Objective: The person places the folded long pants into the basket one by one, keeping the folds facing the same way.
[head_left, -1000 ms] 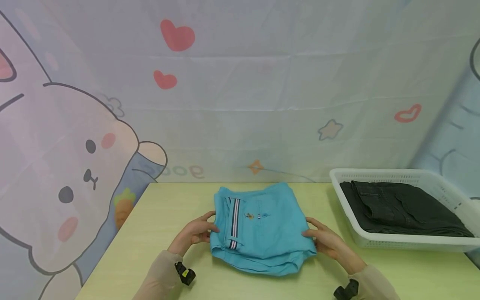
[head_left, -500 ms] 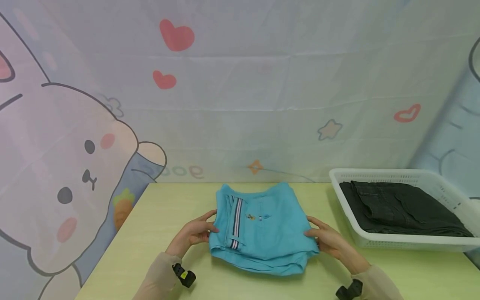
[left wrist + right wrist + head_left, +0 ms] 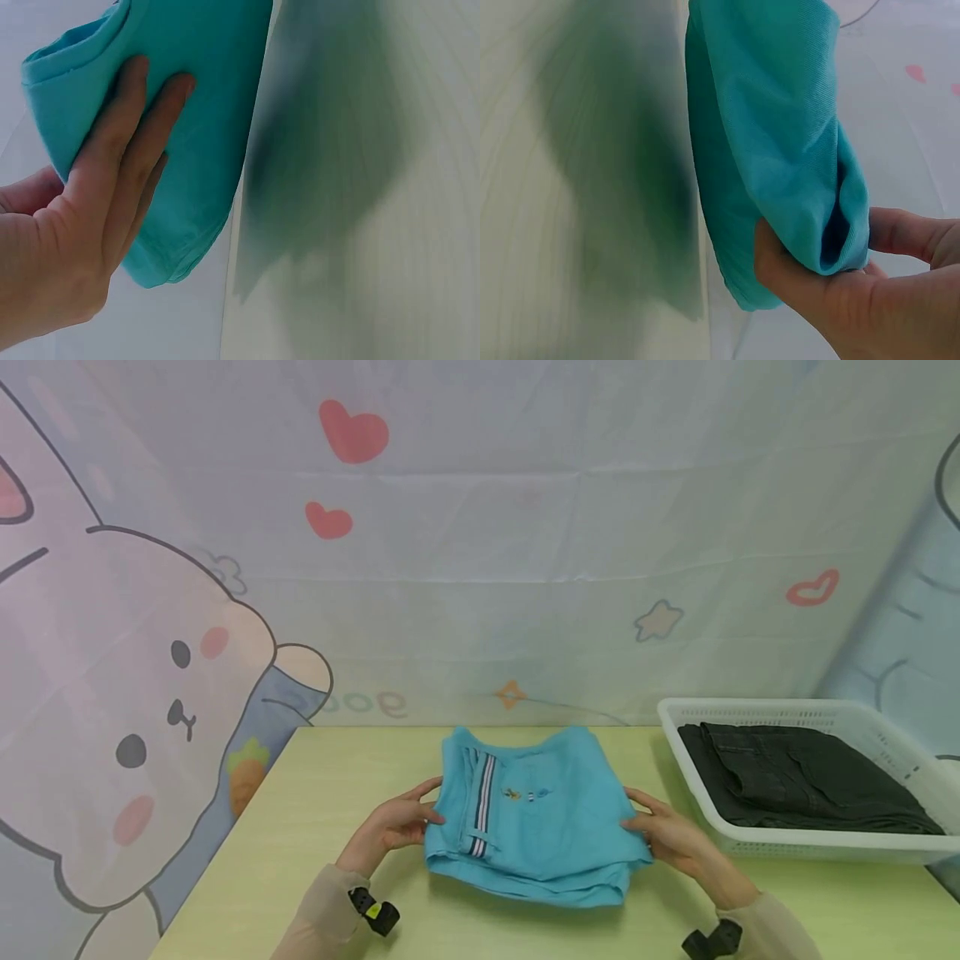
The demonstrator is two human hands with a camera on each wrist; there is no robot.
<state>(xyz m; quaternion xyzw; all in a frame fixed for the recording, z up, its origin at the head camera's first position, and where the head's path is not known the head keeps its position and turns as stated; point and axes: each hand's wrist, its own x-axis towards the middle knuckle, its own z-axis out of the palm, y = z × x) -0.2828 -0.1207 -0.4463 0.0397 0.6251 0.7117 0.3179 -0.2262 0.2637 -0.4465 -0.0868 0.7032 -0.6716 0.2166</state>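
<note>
A: What are the hands doing?

B: The left hand (image 3: 393, 827) clasps the left edge of the folded turquoise garment (image 3: 534, 814), fingers (image 3: 142, 127) laid flat beneath and thumb over the top. The right hand (image 3: 667, 839) pinches the right edge, the fold sitting between thumb and fingers.

A: Where is the garment?

B: Over the middle of the pale green table (image 3: 330, 793), apparently lifted just clear of it, judging by the shadow below. At the right stands a white basket (image 3: 817, 847) with dark folded clothes (image 3: 795, 772) inside.

A: How will it handle?

B: Light, soft and limp, I'd judge; the layers could slide apart. Holding both side edges, with fingers supporting underneath, should keep the fold together.
</note>
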